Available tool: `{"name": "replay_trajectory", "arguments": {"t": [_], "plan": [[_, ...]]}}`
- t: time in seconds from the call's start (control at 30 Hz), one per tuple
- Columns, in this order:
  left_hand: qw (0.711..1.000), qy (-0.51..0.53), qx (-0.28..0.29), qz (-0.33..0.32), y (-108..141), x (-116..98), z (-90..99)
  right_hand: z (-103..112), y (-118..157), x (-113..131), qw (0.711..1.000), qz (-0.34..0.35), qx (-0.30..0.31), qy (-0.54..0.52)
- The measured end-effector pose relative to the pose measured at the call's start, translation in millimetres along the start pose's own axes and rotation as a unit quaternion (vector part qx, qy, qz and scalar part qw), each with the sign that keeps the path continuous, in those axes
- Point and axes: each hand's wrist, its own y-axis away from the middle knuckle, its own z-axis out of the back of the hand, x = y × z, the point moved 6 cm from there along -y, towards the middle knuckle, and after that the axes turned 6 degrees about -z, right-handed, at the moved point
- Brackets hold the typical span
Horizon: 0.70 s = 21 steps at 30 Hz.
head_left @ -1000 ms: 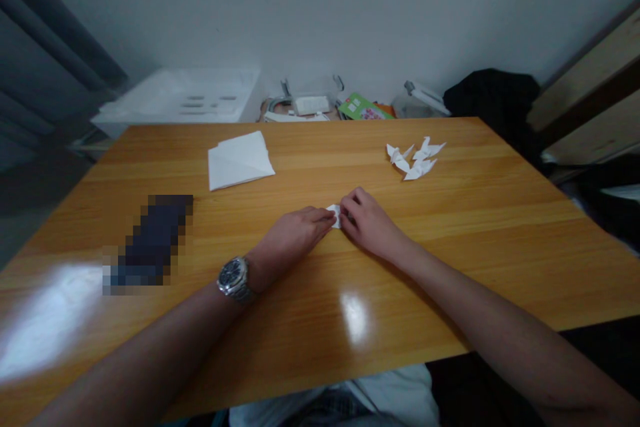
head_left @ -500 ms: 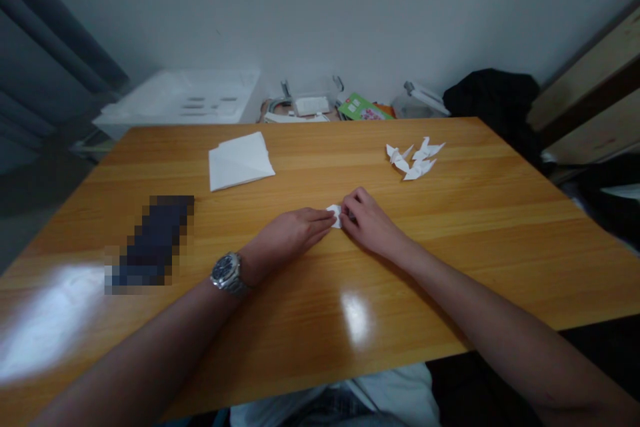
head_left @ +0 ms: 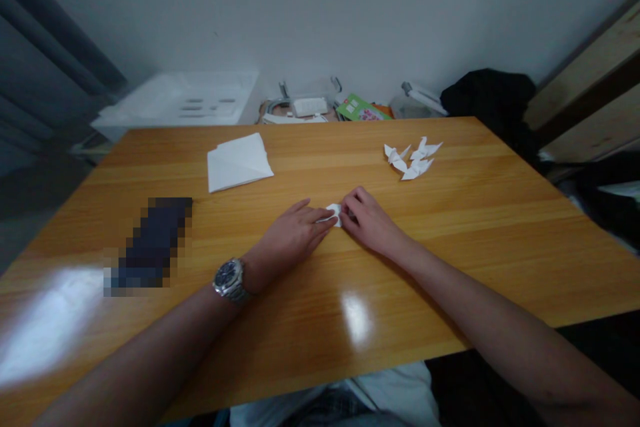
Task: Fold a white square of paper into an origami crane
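Note:
A small piece of folded white paper [head_left: 335,215] lies on the wooden table [head_left: 300,320] between my hands. My left hand [head_left: 296,230], with a metal watch at its wrist, rests flat with fingers stretched out, their tips pressing on the paper's left part. From the other side, my right hand [head_left: 371,221] has its fingers curled, thumb and forefinger pinched at the paper's right edge. The fingers cover part of the paper, so its full shape is hidden.
Three folded paper cranes [head_left: 419,167] sit toward the back right. White paper sheets [head_left: 239,163] lie at the back left, with a dark pixelated object [head_left: 153,243] nearer me. Beyond the far edge are a white bin [head_left: 200,97], a green booklet [head_left: 361,108] and black cloth [head_left: 490,97].
The fingers of my left hand have spread a little, and its forefinger has lifted away from the others. My right hand stays pinched at the paper. The view has shifted very slightly.

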Motion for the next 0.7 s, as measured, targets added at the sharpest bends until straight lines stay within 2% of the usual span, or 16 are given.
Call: {"name": "replay_trajectory", "arguments": {"t": [0.17,0.3,0.7], "plan": [[1.000,-0.025,0.011,0.008,1,3,-1.8,9,3,0,0.999,0.045,0.011,0.008],[0.999,-0.047,0.008,0.025,0,13,-1.2,9,6,0,0.988,0.127,0.070,0.048],[0.999,-0.040,0.018,0.032,0,17,-0.6,8,8,1,0.982,0.130,0.069,0.122]]}}
